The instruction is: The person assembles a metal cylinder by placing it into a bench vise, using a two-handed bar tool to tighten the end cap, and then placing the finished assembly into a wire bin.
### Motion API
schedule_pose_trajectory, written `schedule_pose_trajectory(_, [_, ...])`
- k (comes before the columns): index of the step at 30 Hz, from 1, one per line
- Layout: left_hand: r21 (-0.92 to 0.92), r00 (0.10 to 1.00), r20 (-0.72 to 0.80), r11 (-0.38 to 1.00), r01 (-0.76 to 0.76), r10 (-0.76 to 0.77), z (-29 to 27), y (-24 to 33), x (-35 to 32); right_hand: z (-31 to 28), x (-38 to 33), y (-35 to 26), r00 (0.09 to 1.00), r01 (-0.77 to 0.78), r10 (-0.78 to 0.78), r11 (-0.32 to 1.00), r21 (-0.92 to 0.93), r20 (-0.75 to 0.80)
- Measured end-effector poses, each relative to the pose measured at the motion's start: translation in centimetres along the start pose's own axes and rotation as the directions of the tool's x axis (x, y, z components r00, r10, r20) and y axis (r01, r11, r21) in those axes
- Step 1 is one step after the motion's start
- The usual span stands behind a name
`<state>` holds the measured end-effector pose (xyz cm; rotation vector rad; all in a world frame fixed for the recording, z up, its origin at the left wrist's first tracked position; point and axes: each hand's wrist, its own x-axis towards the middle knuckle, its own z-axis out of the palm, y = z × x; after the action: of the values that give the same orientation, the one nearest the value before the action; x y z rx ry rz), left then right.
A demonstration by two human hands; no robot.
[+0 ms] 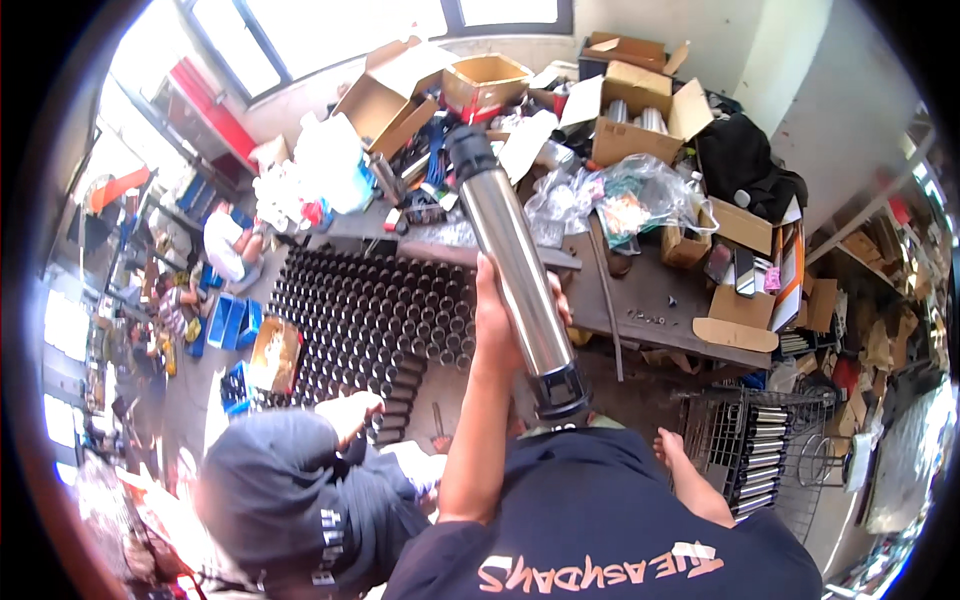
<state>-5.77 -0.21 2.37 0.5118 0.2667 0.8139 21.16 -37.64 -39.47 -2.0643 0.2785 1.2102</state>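
Observation:
A shiny steel cylinder (512, 255) with black fittings on both ends is held up in front of my chest, tilted with its top to the left. My left hand (497, 325) is wrapped around its middle, the fingertips showing on the far side. Its lower black end (560, 393), which has openings in its side, hangs just above my dark shirt. Down at my right side, my right hand (669, 443) is small in view and appears loosely open with nothing in it, near a wire basket (800, 400) that carries a stack of shiny rods or tubes (762, 455).
A cluttered workbench (650, 290) stands ahead, with cardboard boxes (640, 110), plastic bags (650, 195) and small parts. Rows of black cylindrical parts (370, 305) cover the floor at left. A co-worker in a dark cap (270, 490) is close on my left; another person (230, 245) crouches farther off.

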Motion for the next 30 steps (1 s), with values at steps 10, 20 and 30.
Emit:
schedule_pose_trajectory(10, [0.526, 0.984, -0.165, 0.838, 0.143, -0.064, 0.6, -9.4, 0.5, 6.6, -25.9, -17.7, 0.561, 0.348, -0.53, 0.848, 0.399, 0.637])
schedule_pose_trajectory(20, [0.787, 0.61, -0.028, 0.359, 0.502, -0.792, 6.9, -41.4, -8.3, -8.1, -25.1, 0.7, 0.745, 0.567, -0.664, 0.591, 0.574, -0.053])
schedule_pose_trajectory(30, [0.776, 0.199, -0.381, -0.196, 0.6, -0.903, 6.1, -62.9, -17.6, -38.2, -8.4, 27.5, 0.84, 0.297, 0.053, 0.788, 0.54, -0.539])
